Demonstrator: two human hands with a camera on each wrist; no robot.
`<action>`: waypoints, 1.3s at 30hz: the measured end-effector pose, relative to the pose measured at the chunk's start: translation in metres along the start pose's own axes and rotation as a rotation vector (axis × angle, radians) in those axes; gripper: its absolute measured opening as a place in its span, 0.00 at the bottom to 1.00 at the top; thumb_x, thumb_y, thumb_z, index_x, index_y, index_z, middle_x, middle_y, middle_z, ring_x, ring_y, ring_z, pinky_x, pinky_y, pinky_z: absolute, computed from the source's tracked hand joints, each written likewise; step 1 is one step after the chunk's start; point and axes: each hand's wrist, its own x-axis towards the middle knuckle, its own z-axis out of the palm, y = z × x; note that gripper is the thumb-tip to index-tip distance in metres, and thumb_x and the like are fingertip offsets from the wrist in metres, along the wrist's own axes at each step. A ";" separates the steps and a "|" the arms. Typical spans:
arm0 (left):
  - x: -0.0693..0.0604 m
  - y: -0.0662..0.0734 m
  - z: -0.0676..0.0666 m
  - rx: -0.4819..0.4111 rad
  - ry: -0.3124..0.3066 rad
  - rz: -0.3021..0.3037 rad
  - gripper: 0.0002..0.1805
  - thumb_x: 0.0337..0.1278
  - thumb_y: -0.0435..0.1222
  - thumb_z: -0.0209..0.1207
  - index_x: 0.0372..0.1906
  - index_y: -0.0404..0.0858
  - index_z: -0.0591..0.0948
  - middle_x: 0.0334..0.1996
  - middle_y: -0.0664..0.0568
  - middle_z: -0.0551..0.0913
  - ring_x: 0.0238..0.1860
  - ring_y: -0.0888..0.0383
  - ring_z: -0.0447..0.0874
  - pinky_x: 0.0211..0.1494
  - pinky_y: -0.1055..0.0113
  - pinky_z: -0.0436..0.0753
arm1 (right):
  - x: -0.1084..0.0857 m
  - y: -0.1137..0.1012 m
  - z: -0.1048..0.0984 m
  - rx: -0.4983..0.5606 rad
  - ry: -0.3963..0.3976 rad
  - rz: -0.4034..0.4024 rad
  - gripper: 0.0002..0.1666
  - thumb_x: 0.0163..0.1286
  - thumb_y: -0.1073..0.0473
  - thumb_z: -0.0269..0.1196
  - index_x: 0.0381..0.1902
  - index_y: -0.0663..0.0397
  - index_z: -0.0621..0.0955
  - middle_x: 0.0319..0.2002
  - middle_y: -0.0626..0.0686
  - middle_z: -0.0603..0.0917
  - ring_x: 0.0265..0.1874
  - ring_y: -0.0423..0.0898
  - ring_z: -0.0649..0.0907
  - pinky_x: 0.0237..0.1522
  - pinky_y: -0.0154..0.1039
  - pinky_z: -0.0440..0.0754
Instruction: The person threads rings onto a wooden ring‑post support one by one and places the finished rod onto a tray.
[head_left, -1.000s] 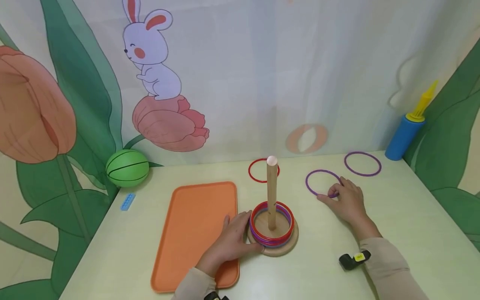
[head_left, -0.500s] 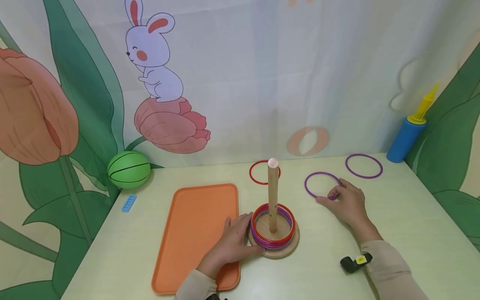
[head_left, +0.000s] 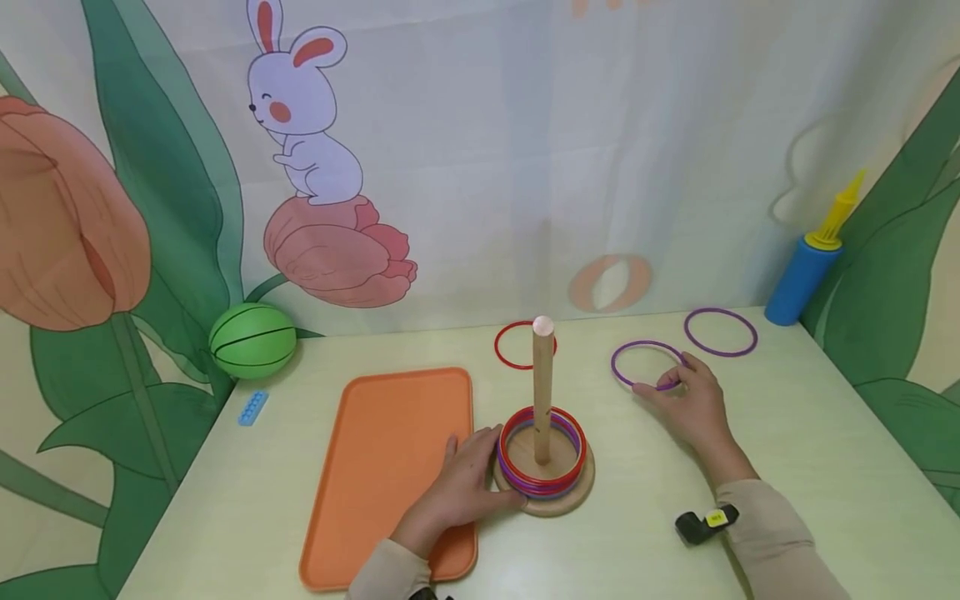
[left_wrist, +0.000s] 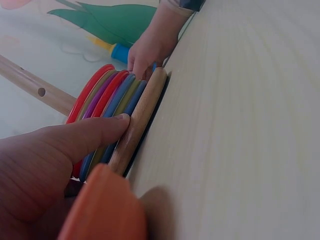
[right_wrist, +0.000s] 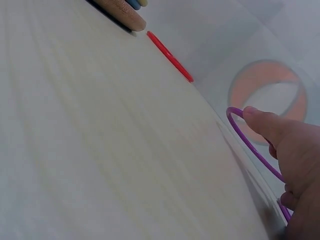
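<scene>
Toward the far edge of the worktop (head_left: 622, 533), right of its middle, a purple ring (head_left: 647, 342) is pinched between the thumb and fingertips of the right hand (head_left: 693, 404); in the right wrist view it seems tilted up off the surface. The wooden stand (head_left: 543, 383), with a stack of coloured rings (head_left: 543, 482) around its post, is steadied by the left hand (head_left: 468, 483), thumb pressed against the base and fingers reaching round its left side, partly hidden. The step in hand is judged to be the fetching of one more ring; a lift above the post top, centring and lowering would be called for. Along the far edge are laid a red ring (head_left: 517, 367) and a second purple ring (head_left: 712, 310), with a blue pump (head_left: 802, 279) stood at the right corner. Toward the left edge are placed an orange tray (head_left: 390, 467), a blue block (head_left: 252, 408) and a green ball (head_left: 253, 342). Behind, a printed curtain (head_left: 465, 167) is hung.
</scene>
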 end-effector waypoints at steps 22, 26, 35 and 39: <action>0.001 0.000 0.000 -0.002 -0.002 -0.008 0.55 0.49 0.48 0.77 0.80 0.34 0.65 0.75 0.44 0.72 0.80 0.45 0.60 0.80 0.31 0.36 | 0.000 -0.010 -0.001 0.094 0.072 -0.035 0.28 0.65 0.48 0.78 0.37 0.64 0.75 0.81 0.68 0.58 0.80 0.71 0.56 0.79 0.67 0.52; 0.001 0.000 -0.001 0.000 -0.003 -0.015 0.55 0.49 0.48 0.77 0.80 0.34 0.65 0.75 0.43 0.71 0.80 0.45 0.60 0.80 0.32 0.36 | 0.000 -0.013 -0.001 0.125 0.080 -0.017 0.28 0.64 0.48 0.78 0.37 0.64 0.75 0.82 0.65 0.59 0.80 0.70 0.58 0.77 0.67 0.59; 0.001 0.001 -0.002 0.004 -0.008 -0.018 0.55 0.50 0.48 0.77 0.80 0.33 0.64 0.76 0.42 0.71 0.80 0.44 0.59 0.80 0.32 0.35 | -0.001 -0.024 0.000 0.208 0.099 0.030 0.29 0.65 0.48 0.78 0.38 0.66 0.75 0.83 0.59 0.59 0.77 0.67 0.65 0.71 0.63 0.72; 0.001 0.001 -0.002 0.011 -0.009 -0.013 0.55 0.50 0.48 0.77 0.80 0.33 0.64 0.76 0.42 0.71 0.80 0.43 0.59 0.80 0.32 0.36 | 0.000 -0.028 0.000 0.232 0.105 0.016 0.30 0.64 0.48 0.78 0.39 0.67 0.75 0.82 0.58 0.60 0.78 0.62 0.64 0.68 0.62 0.73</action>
